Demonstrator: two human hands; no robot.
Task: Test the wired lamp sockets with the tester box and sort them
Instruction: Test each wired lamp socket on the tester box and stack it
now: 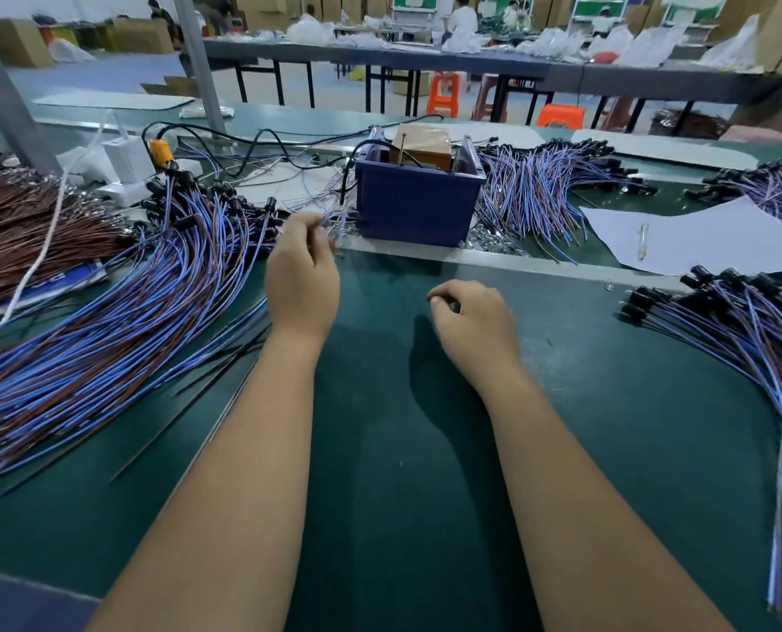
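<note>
Fingers (321, 230) of your left hand (300, 275) pinch wire ends beside the blue box (414, 207); right hand (473, 319) curled, empty. Approx. halfway: big pile (106, 321) left, sorted bundles (754, 321) right.

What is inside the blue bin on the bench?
Inside the blue bin sits a brown box with a thin rod standing up from it. The bin's walls hide everything lower down.
</note>
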